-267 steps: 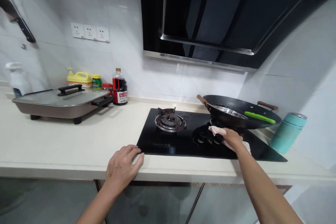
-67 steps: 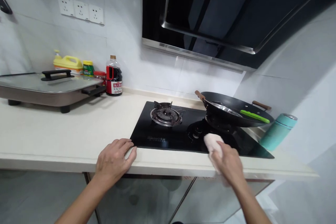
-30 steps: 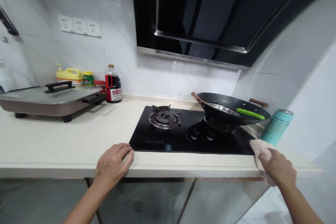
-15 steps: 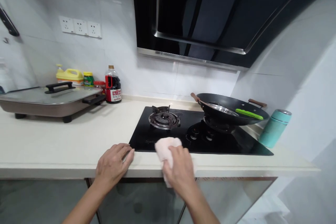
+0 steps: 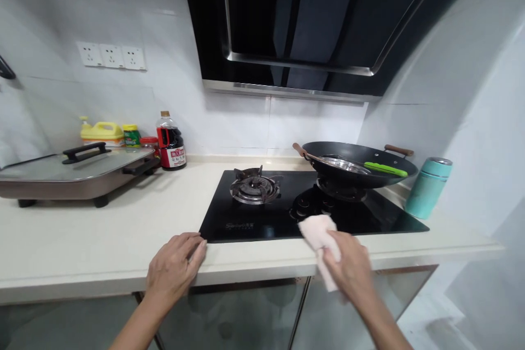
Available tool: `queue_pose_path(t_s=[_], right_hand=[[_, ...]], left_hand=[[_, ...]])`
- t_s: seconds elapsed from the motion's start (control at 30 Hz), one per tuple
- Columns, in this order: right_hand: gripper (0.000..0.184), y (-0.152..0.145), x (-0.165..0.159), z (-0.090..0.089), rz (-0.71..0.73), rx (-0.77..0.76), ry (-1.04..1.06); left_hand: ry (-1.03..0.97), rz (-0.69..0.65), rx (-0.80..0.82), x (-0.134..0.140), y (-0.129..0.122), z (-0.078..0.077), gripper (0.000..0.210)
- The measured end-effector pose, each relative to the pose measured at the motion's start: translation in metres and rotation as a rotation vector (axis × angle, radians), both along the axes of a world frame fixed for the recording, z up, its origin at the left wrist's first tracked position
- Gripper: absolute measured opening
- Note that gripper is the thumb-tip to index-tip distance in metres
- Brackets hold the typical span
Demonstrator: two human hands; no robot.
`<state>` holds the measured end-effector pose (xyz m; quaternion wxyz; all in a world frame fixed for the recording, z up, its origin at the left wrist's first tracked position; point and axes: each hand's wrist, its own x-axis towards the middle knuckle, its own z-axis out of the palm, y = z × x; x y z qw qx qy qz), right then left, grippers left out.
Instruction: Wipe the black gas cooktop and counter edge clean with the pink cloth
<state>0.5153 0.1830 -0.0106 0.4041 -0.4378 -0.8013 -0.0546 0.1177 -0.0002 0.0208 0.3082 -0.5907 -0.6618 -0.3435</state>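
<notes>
A pale pink cloth is gripped in my right hand, at the front edge of the black gas stove. Part of the cloth lies over the glass near the control knobs, and its lower end hangs past the counter edge. My left hand rests on the white counter by the stove's front left corner, fingers laid out and holding nothing. The left burner is bare. On the right burner sits a black wok with a metal lid or strainer and a green-handled utensil inside.
A teal bottle stands right of the stove against the wall. At the left is a lidded electric pan. Behind it are a soy sauce bottle, small jars and a yellow jug. The range hood hangs above.
My right hand has moved the cloth to the right along the stove's front edge, from below the left burner to below the knobs. My left hand stays by the corner. The view has shifted slightly.
</notes>
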Motion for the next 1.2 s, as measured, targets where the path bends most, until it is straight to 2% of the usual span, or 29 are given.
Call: queue_pose_path(t_s=[0.17,0.23,0.3,0.37,0.43,0.57,0.63,0.73,0.83,0.9,0.97,1.07,1.13,1.2], right_hand=[[0.052,0.068,0.124,0.005,-0.434,-0.203,-0.087],[0.056,0.080,0.153,0.010,-0.565,-0.259,-0.094],[0.058,0.082,0.161,0.014,-0.656,-0.268,-0.078],[0.059,0.072,0.148,0.014,-0.687,-0.232,-0.068],[0.055,0.052,0.114,0.012,-0.632,-0.162,-0.099],[0.036,-0.004,0.005,0.013,-0.310,0.022,-0.180],[0.031,-0.035,-0.055,0.019,-0.202,0.071,-0.158],[0.034,-0.077,-0.129,0.029,-0.032,0.036,-0.094],[0.042,-0.103,-0.172,0.035,0.170,-0.047,-0.043],[0.042,-0.104,-0.181,0.036,0.282,-0.121,0.006],[0.041,-0.090,-0.174,0.036,0.395,-0.202,0.110],[0.038,-0.049,-0.131,0.039,0.468,-0.240,0.297],[0.035,-0.014,-0.085,0.043,0.368,-0.201,0.291],[0.036,0.023,-0.035,0.047,0.145,-0.155,0.188]], left_hand=[[0.005,-0.005,-0.026,-0.004,0.002,-0.005,0.030],[0.001,-0.005,-0.019,-0.003,0.002,-0.005,0.030],[0.004,-0.001,-0.002,0.000,0.002,-0.002,0.030],[0.013,0.007,0.015,0.003,0.002,0.001,0.032],[0.019,0.016,0.015,0.005,0.002,0.003,0.033],[0.015,0.025,-0.001,0.006,0.003,0.002,0.032],[-0.002,0.018,-0.011,0.004,0.003,0.001,0.032],[-0.077,-0.010,-0.041,0.000,0.003,0.001,0.031],[-0.176,-0.049,0.013,0.004,0.005,0.008,0.030],[-0.210,-0.108,0.067,0.017,0.007,0.016,0.030],[-0.206,-0.185,0.075,0.037,0.011,0.023,0.029],[-0.130,-0.238,-0.002,0.075,0.020,0.032,0.032],[-0.098,-0.230,-0.145,0.099,0.029,0.036,0.043],[-0.138,-0.215,-0.362,0.118,0.038,0.039,0.060]])
